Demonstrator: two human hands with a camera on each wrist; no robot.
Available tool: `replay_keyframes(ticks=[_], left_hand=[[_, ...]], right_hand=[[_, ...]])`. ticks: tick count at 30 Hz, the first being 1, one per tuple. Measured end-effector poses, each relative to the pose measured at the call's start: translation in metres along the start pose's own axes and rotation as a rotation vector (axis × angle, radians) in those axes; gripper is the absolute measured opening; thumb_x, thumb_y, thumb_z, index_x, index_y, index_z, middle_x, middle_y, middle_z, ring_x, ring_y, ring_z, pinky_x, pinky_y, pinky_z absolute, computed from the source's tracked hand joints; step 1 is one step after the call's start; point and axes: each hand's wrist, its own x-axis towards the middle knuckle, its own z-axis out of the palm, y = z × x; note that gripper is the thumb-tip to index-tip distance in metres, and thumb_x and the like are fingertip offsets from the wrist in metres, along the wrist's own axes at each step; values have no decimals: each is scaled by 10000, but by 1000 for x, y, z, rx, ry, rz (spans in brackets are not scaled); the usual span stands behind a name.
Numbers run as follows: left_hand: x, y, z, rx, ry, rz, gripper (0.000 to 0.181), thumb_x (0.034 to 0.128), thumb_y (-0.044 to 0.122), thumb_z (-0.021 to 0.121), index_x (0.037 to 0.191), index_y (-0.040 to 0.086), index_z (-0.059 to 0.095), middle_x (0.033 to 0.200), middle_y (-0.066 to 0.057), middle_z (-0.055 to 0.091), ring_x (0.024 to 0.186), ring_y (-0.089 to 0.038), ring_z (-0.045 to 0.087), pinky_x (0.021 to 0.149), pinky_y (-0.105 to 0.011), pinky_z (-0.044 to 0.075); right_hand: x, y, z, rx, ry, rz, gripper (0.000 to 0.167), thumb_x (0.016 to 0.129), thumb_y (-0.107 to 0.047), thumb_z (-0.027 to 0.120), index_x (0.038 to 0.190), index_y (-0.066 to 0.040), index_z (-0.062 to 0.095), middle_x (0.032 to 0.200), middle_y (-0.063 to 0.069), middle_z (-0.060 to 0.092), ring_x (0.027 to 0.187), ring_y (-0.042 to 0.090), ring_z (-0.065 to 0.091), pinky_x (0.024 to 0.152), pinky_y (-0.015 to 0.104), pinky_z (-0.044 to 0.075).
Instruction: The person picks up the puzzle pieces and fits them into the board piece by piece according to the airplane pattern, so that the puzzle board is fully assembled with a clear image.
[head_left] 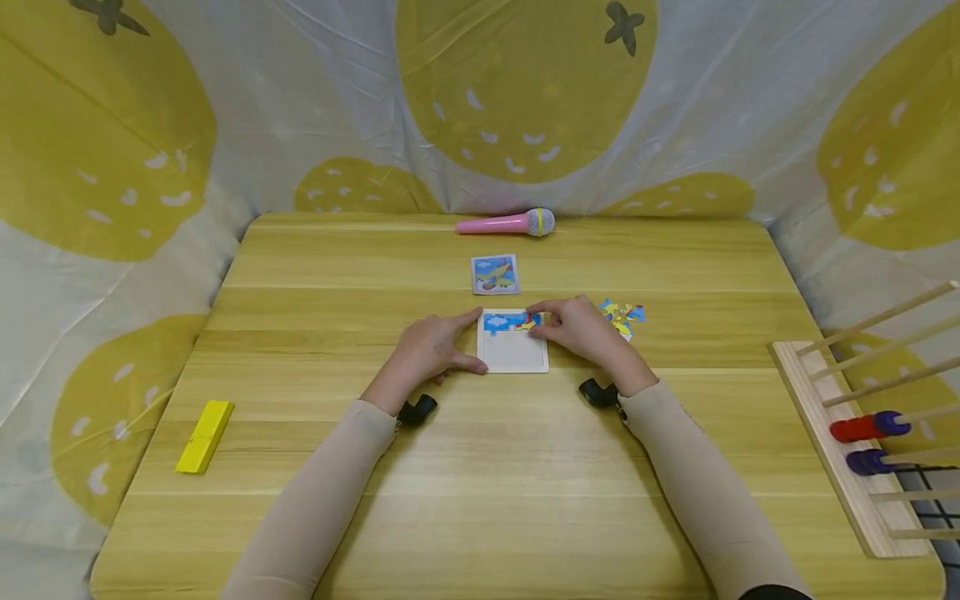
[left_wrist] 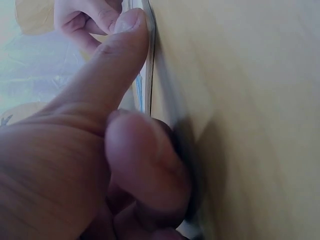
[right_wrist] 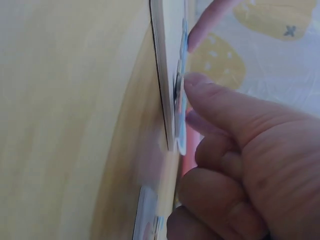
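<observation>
A white-rimmed jigsaw tray (head_left: 513, 364) lies on the table, its upper part showing blue sky, cloud and red-yellow pieces. My left hand (head_left: 433, 346) holds the tray's left side, forefinger at the upper corner and thumb at the lower one. Over the tray's upper right, my right hand (head_left: 581, 331) pinches a puzzle piece (head_left: 528, 322) between thumb and forefinger. In the right wrist view, pieces (right_wrist: 182, 135) stand slightly proud of the tray. Loose puzzle pieces (head_left: 624, 317) lie just right of that hand. A picture card (head_left: 495, 275) with an airplane lies behind the tray.
A pink toy microphone (head_left: 498, 224) lies at the table's back edge. On the left rests a yellow block (head_left: 205, 437). A wooden peg rack (head_left: 847, 450) with red and purple beads stands at the right edge. Patterned cloth (head_left: 345, 108) hangs behind the table.
</observation>
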Motion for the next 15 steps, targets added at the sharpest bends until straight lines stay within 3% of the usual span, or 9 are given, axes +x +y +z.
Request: replay_keyframes(ticks=[8, 15], left_hand=[[-1, 0, 0, -14, -9, -3, 1076, 767, 683, 838, 1668, 340, 357, 660, -42, 621, 436, -158, 592, 591, -324, 464], [-1, 0, 0, 4, -1, 3, 1078, 768, 691, 830, 1669, 335, 357, 647, -36, 617, 437, -156, 591, 591, -324, 461]], right_hand=[[-2, -4, 1, -28, -16, 8, 326, 1003, -337, 754, 1291, -186, 781, 587, -24, 495, 513, 123, 385, 546, 279, 333], [-1, -8, 4, -125, -3, -35, 318, 1015, -330, 738, 1285, -170, 785, 648, -20, 581, 564, 122, 466, 569, 281, 372]])
